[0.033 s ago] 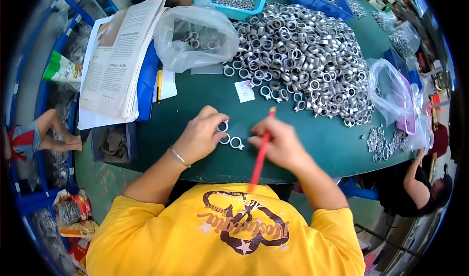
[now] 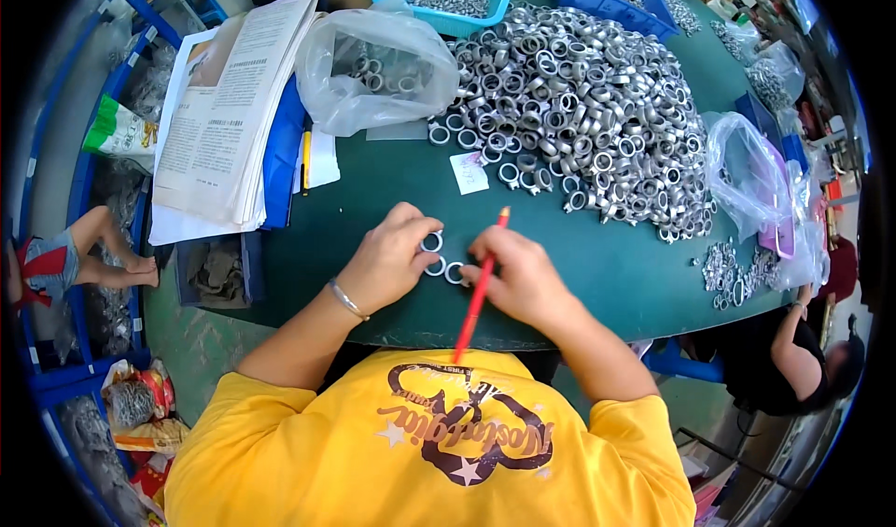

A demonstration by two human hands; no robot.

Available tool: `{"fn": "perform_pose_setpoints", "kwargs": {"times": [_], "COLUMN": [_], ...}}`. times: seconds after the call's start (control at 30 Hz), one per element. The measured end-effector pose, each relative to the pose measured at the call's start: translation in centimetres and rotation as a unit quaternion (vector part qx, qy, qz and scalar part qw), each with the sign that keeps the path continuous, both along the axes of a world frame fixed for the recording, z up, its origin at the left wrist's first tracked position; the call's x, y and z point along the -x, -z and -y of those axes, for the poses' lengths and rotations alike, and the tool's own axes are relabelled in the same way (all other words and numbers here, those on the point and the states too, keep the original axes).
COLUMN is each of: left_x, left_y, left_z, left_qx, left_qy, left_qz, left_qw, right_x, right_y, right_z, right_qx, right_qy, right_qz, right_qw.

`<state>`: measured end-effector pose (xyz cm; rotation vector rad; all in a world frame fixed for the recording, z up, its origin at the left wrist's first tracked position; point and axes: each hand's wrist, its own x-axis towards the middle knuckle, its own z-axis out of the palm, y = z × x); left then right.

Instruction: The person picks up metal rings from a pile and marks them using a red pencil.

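The right hand (image 2: 523,270) has slid leftward over the green tabletop (image 2: 373,191), and its fingertips, a short gap away a moment ago, now reach the edge of the right-hand ring (image 2: 455,281). That brings both hands to one small cluster of three lugged metal rings, which lies on the tabletop between them, in front of the yellow T-shirt (image 2: 308,462).

The right hand is curled around a red pencil (image 2: 474,305), its tip pointing up and away from the body, while thumb and fingertip come to the ring (whether they grip it or merely touch it, I cannot tell). The left hand (image 2: 387,256), with a metal bangle (image 2: 350,305) at its wrist, has barely moved: its thumb and index finger seem to pinch the upper ring (image 2: 432,250), the thumb just beside the lower-left ring (image 2: 443,267).

Beyond the hands, a large heap of metal rings (image 2: 597,107) looks unchanged, as do the small paper slip (image 2: 469,173) at its near edge, the clear plastic bag (image 2: 336,88) and the stack of newspapers (image 2: 219,126) to the left.
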<state>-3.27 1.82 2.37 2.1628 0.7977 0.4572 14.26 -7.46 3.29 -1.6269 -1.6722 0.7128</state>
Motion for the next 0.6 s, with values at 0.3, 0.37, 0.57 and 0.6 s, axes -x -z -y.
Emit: {"fn": "perform_pose_setpoints", "kwargs": {"times": [0.3,0.37,0.57,0.6], "left_x": [-1.7,-2.6,-3.4,-3.3], "left_y": [0.0,-0.6,0.5,0.7], "left_z": [1.9,2.1,2.5,2.4], "left_qx": [0.238,0.480,0.421,0.386], "left_qy": [-0.031,0.013,0.065,0.067], "left_qz": [0.154,0.209,0.298,0.310], "left_qw": [0.959,0.852,0.854,0.866], "right_x": [-0.9,-0.5,-0.2,-0.2], "right_y": [1.1,0.8,1.0,1.1], "right_z": [0.8,1.2,1.3,1.6], "right_qx": [-0.194,-0.259,-0.290,-0.271], "right_qy": [0.041,0.069,0.094,0.109], "right_qz": [-0.064,-0.114,-0.151,-0.184], "right_qw": [0.978,0.957,0.940,0.938]}}
